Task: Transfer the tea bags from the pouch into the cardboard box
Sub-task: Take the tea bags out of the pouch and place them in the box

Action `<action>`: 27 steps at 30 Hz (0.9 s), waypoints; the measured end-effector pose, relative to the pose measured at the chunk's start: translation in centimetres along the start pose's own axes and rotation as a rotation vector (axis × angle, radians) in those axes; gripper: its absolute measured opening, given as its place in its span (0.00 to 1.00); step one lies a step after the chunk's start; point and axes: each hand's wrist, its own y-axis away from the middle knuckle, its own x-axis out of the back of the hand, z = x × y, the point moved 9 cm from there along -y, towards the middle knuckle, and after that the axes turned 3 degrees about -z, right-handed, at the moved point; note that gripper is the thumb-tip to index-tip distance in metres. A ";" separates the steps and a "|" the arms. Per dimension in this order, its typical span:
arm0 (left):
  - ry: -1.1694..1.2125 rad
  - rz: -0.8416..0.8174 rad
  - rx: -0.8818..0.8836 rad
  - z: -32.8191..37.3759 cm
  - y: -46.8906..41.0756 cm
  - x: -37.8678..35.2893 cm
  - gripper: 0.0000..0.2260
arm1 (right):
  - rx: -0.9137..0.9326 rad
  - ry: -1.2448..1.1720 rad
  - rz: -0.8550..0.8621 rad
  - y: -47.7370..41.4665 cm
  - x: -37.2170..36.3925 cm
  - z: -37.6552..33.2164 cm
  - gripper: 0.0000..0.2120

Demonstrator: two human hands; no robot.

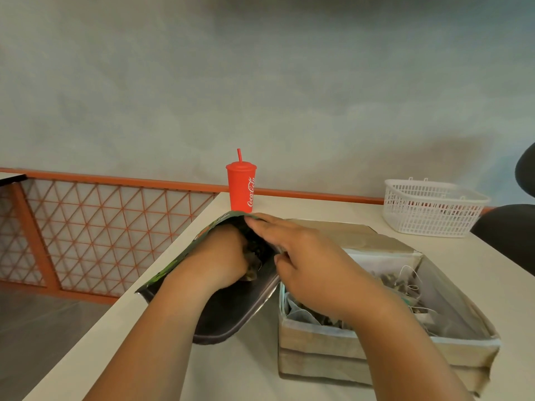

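Two hands are working: left hand [223, 256] is gripping tea bags [252, 270] inside the pouch [231, 319], right hand [307, 267] (pinching its rim) is risking spills beside the cardboard box [362, 348].

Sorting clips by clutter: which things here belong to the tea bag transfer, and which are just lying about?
Part of the job:
- pouch, held open by right hand
- left hand, reaching inside the pouch
- cardboard box
- tea bags already in the box

Just lying about:
- red Coca-Cola cup with straw
- white plastic basket
- table they stand on
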 end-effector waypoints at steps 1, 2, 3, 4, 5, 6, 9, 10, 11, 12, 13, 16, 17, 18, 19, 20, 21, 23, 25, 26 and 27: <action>-0.014 0.041 0.001 0.1 -0.2 0.2 0.14 | -0.001 -0.006 0.003 0.0 0.1 0.1 0.31; -0.029 0.059 0.009 0.2 -0.3 0.2 0.16 | -0.001 -0.014 0.007 0.1 0.2 0.1 0.30; -0.054 0.067 0.014 0.2 -0.6 -0.1 0.18 | -0.002 -0.021 0.007 0.1 0.2 0.2 0.30; -0.078 0.053 0.020 0.3 -0.6 -0.3 0.18 | -0.004 -0.027 0.008 0.1 0.2 0.3 0.30; -0.090 0.036 0.017 0.4 -0.7 -0.7 0.18 | -0.005 -0.033 0.011 0.1 0.3 0.4 0.30; -0.083 0.008 0.015 0.6 -0.6 -1.0 0.18 | -0.004 -0.038 0.018 0.1 0.3 0.5 0.30; 0.028 -0.026 -0.070 1.3 0.2 -0.4 0.08 | 0.000 -0.052 0.043 0.0 0.4 0.9 0.30; 0.053 -0.041 -0.117 1.7 0.7 0.0 0.07 | -0.001 -0.057 0.048 -0.1 0.4 1.0 0.30; 0.073 -0.057 -0.168 2.2 1.2 0.4 0.09 | -0.003 -0.064 0.053 -0.1 0.5 1.2 0.31; 0.079 -0.074 -0.205 2.5 1.8 0.8 0.10 | -0.004 -0.075 0.055 -0.1 0.5 1.3 0.31; 0.071 -0.081 -0.237 2.9 2.2 1.1 0.10 | -0.005 -0.091 0.055 -0.1 0.6 1.5 0.31; 0.034 -0.088 -0.297 4.0 3.4 2.2 0.09 | -0.005 -0.130 0.060 -0.1 0.6 1.7 0.31; 0.019 -0.075 -0.320 4.5 3.9 2.8 0.09 | -0.002 -0.135 0.066 -0.1 0.5 1.7 0.32; 0.015 -0.058 -0.346 4.8 4.5 3.5 0.08 | 0.005 -0.136 0.073 -0.2 0.5 1.6 0.32; 0.038 -0.042 -0.358 5.1 5.0 4.3 0.08 | 0.016 -0.133 0.080 -0.2 0.5 1.4 0.32; 0.066 -0.031 -0.363 5.2 5.4 4.9 0.08 | 0.027 -0.128 0.083 -0.3 0.4 1.3 0.32; 0.092 -0.017 -0.366 5.2 5.9 5.6 0.09 | 0.037 -0.128 0.082 -0.3 0.3 1.1 0.31; 0.140 0.011 -0.362 4.8 6.5 6.8 0.09 | 0.056 -0.145 0.079 -0.4 -0.1 0.7 0.28; 0.187 0.034 -0.360 4.1 6.9 7.7 0.08 | 0.067 -0.143 0.070 -0.6 -0.6 0.6 0.26; 0.206 0.049 -0.362 3.8 7.0 8.2 0.08 | 0.065 -0.129 0.056 -0.8 -0.9 0.6 0.25; 0.224 0.067 -0.362 3.5 7.2 8.6 0.08 | 0.057 -0.117 0.040 -0.9 -1.2 0.7 0.24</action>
